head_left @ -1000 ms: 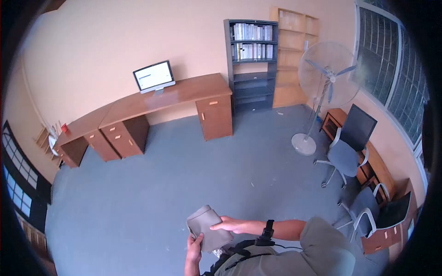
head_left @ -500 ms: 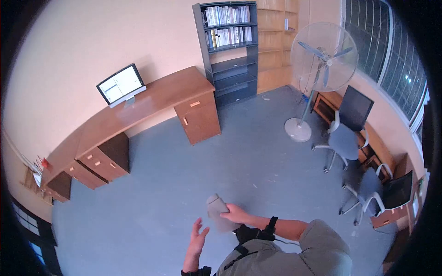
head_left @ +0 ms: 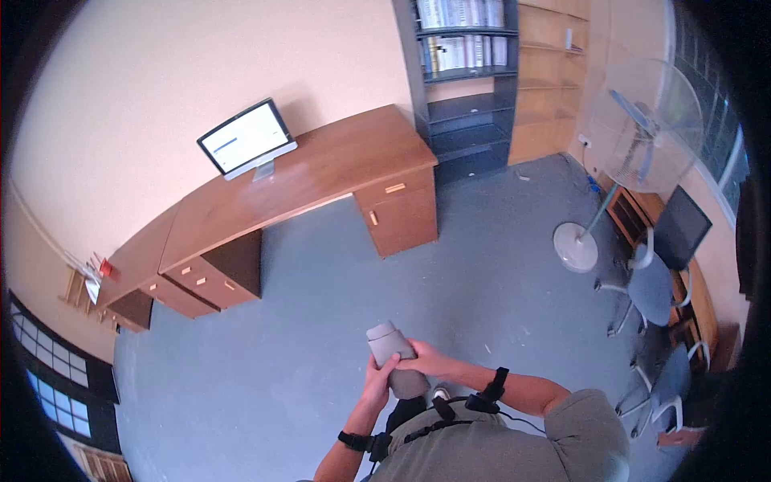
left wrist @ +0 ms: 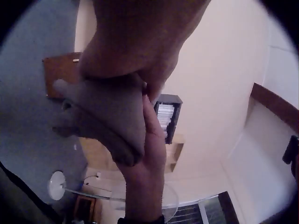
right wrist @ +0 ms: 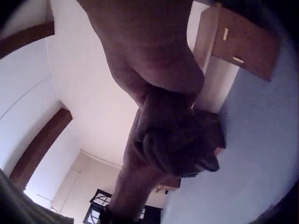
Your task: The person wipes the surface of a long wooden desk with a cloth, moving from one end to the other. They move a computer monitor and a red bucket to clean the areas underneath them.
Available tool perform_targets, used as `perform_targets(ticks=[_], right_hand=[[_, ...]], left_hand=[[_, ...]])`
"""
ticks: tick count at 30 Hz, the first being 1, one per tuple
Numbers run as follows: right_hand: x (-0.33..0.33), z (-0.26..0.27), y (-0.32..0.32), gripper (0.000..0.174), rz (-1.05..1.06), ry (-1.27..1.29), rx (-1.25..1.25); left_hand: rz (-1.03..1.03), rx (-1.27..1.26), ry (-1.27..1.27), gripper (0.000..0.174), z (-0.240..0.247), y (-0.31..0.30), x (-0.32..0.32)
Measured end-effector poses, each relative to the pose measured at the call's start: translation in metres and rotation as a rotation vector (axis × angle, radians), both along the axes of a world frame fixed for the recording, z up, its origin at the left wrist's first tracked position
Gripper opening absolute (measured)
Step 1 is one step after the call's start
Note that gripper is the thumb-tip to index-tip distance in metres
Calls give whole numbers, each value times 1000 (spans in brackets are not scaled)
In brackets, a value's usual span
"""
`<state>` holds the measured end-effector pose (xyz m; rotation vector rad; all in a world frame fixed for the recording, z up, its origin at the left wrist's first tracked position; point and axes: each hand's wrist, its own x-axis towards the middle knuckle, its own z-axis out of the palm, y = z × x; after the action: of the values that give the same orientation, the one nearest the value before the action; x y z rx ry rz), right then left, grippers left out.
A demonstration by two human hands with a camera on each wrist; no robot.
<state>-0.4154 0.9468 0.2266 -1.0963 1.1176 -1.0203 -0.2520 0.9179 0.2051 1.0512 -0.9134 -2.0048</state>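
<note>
My left hand [head_left: 377, 381], free a moment ago, now grips the oblong, folded grey cloth [head_left: 389, 344] alongside my gripping right hand [head_left: 430, 360], steadying its folds.

Counter [head_left: 345, 165] ahead, chairs [head_left: 649, 293] right, cloth [head_left: 411, 386] between

The cloth sits between the left grip [head_left: 379, 379] and the right grip [head_left: 430, 359], above the floor [head_left: 321, 345]. Ahead, the counter runs along the wall [head_left: 152, 96], a monitor [head_left: 247, 140] on top. Just right of the counter stands a bookcase [head_left: 470, 107], books [head_left: 466, 53] on its upper shelves, with a shelf unit [head_left: 550, 100] beside it. Farther right, a fan [head_left: 575, 247] stands on the floor. The two chairs are along the right side, nearer than the fan, one behind the other.
</note>
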Motion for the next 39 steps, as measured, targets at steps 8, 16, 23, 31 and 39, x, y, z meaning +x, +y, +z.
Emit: perform_targets(ticks=[8,16,23,31,39], right_hand=[[-22,-20,-147,68,-98,316,-21],[-51,-6,-286,52,-149,-632,538],[-75,-1,-364,45,-275,-825,623],[-186,-97,-474,51,-628,-472,607],[-420,-174,-663,58,-865,595,286]], left_hand=[[130,-24,-17,55,-15,-143,-20],[-304,-60,-82,50,-3,-325,-65],[-398,-437,-506,58,-15,-427,-66],[-224,-167,-423,49,-76,-502,6],[221,76,-696,34,-93,-561,37]])
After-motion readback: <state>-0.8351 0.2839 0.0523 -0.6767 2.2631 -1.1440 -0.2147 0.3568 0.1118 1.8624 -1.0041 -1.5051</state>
